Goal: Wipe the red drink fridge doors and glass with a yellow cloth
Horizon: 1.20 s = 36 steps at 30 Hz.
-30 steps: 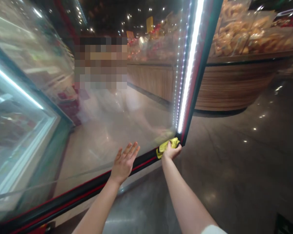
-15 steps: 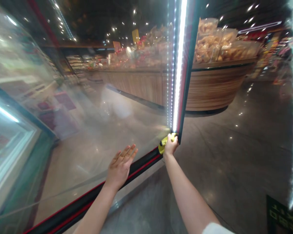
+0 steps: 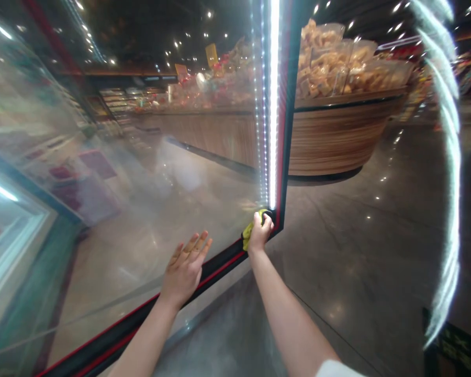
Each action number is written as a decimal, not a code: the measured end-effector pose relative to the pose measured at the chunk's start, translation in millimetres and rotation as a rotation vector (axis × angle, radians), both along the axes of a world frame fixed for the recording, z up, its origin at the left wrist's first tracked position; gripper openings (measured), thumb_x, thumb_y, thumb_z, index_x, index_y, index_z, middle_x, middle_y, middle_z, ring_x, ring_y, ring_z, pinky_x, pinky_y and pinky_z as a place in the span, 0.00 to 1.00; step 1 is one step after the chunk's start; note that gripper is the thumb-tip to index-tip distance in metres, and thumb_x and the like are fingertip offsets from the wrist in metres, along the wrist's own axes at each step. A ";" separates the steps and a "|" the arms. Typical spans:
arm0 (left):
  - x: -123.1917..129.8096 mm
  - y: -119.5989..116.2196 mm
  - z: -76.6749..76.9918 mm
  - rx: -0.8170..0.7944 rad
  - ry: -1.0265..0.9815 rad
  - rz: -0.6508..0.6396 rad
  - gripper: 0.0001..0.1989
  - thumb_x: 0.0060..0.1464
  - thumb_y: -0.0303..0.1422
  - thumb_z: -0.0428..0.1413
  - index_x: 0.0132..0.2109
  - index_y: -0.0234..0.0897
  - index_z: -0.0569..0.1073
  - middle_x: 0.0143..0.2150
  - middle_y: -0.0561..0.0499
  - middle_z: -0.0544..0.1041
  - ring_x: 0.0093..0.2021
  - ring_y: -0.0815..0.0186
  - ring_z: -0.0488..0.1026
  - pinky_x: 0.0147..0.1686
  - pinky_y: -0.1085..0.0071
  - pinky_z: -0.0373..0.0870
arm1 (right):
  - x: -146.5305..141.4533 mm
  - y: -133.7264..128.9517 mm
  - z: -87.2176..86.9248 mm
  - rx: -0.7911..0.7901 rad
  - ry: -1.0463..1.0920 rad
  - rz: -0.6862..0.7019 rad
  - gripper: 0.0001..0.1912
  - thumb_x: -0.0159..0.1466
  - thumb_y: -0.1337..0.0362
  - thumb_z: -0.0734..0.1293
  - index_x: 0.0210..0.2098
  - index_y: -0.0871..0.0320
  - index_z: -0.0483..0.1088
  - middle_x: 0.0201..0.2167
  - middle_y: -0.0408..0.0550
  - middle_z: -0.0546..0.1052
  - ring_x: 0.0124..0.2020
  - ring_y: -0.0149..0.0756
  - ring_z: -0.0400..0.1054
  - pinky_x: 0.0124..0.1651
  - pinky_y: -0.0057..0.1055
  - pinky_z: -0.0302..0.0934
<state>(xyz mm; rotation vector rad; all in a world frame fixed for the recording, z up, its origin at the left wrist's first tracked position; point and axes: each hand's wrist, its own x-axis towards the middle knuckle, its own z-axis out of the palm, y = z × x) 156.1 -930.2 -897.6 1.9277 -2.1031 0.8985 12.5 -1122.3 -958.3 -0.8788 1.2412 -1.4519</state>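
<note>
A large glass door (image 3: 204, 199) stands swung out in front of me, framed in black with a red seal (image 3: 141, 313). Bunched in my right hand (image 3: 260, 233) is a yellow-green cloth (image 3: 246, 236) with dark trim, pressed at the door's lower corner, just below the bright light strip (image 3: 273, 104). My left hand (image 3: 185, 269) rests near the bottom edge of the glass, its fingers stretched out and a ring on one of them. Nothing is in that hand.
Beyond the glass is a curved wooden display stand (image 3: 333, 136) heaped with snacks in clear bins (image 3: 325, 63). To the left a lit cabinet (image 3: 8, 230) shows its edge. A bright white curved streak (image 3: 451, 157) runs down the right side. The floor (image 3: 357, 251) is shiny grey.
The view has shifted slightly, so the door and both hands appear further left. My right hand with the cloth has moved a little inward from the door's outer corner. The left hand stays flat.
</note>
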 end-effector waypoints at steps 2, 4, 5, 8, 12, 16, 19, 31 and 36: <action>1.6 -2.3 -1.5 -0.012 0.005 -0.012 0.39 0.57 0.22 0.47 0.73 0.47 0.54 0.73 0.54 0.56 0.75 0.69 0.43 0.74 0.63 0.27 | 12.0 15.7 -3.8 -0.091 0.044 -0.018 0.19 0.61 0.55 0.66 0.50 0.56 0.70 0.60 0.56 0.66 0.62 0.45 0.61 0.66 0.42 0.54; 2.6 -4.8 -3.4 -0.027 0.006 -0.018 0.38 0.57 0.22 0.47 0.73 0.46 0.54 0.73 0.53 0.56 0.75 0.70 0.41 0.74 0.62 0.26 | 15.9 23.9 -14.5 -0.172 0.107 -0.048 0.16 0.59 0.59 0.67 0.47 0.55 0.72 0.57 0.54 0.69 0.58 0.43 0.65 0.64 0.40 0.58; 2.8 -5.7 -4.0 -0.029 0.004 -0.021 0.38 0.57 0.22 0.47 0.73 0.46 0.54 0.73 0.53 0.56 0.76 0.69 0.40 0.74 0.62 0.26 | 13.9 21.8 -19.7 -0.182 0.134 -0.071 0.16 0.58 0.61 0.68 0.46 0.56 0.72 0.54 0.54 0.70 0.55 0.42 0.67 0.62 0.40 0.60; 2.7 -4.4 -3.7 -0.017 -0.010 -0.029 0.37 0.57 0.23 0.48 0.73 0.43 0.56 0.74 0.51 0.55 0.76 0.68 0.39 0.74 0.62 0.27 | 1.2 -5.4 -24.7 -0.112 0.161 -0.154 0.18 0.58 0.64 0.65 0.48 0.59 0.70 0.48 0.55 0.71 0.52 0.44 0.67 0.61 0.45 0.60; 4.9 7.2 -3.3 0.006 -0.041 -0.021 0.35 0.59 0.23 0.48 0.72 0.41 0.58 0.73 0.50 0.55 0.76 0.68 0.38 0.75 0.62 0.29 | 7.4 -17.8 -12.0 -0.127 0.181 -0.190 0.21 0.61 0.64 0.64 0.53 0.60 0.69 0.54 0.60 0.68 0.59 0.50 0.62 0.64 0.51 0.55; 10.8 18.1 -10.2 -0.007 -0.074 0.007 0.35 0.60 0.23 0.47 0.73 0.42 0.56 0.73 0.52 0.56 0.76 0.68 0.37 0.74 0.62 0.28 | 32.6 45.8 -25.7 -0.441 0.365 -0.046 0.23 0.59 0.68 0.66 0.54 0.53 0.70 0.61 0.58 0.63 0.62 0.52 0.58 0.64 0.54 0.56; 15.4 22.7 -14.5 0.002 -0.079 0.011 0.35 0.61 0.22 0.47 0.73 0.43 0.54 0.73 0.52 0.57 0.76 0.68 0.38 0.74 0.62 0.27 | 31.1 76.9 -48.3 -0.682 0.448 0.100 0.21 0.59 0.73 0.62 0.49 0.52 0.73 0.57 0.54 0.66 0.59 0.47 0.61 0.62 0.49 0.60; 30.0 62.0 -32.8 -0.001 -0.082 0.071 0.38 0.62 0.21 0.47 0.75 0.43 0.46 0.73 0.52 0.56 0.76 0.66 0.42 0.75 0.60 0.28 | 42.9 107.9 -40.7 -0.917 0.561 0.185 0.25 0.60 0.74 0.62 0.53 0.50 0.76 0.62 0.54 0.61 0.63 0.49 0.57 0.63 0.51 0.59; 40.9 78.6 -48.0 0.023 -0.100 0.075 0.39 0.61 0.19 0.47 0.75 0.43 0.44 0.74 0.54 0.56 0.76 0.67 0.42 0.75 0.61 0.27 | 22.6 89.1 -61.7 -0.847 0.537 0.105 0.21 0.62 0.74 0.60 0.48 0.53 0.78 0.55 0.54 0.64 0.57 0.45 0.61 0.60 0.50 0.62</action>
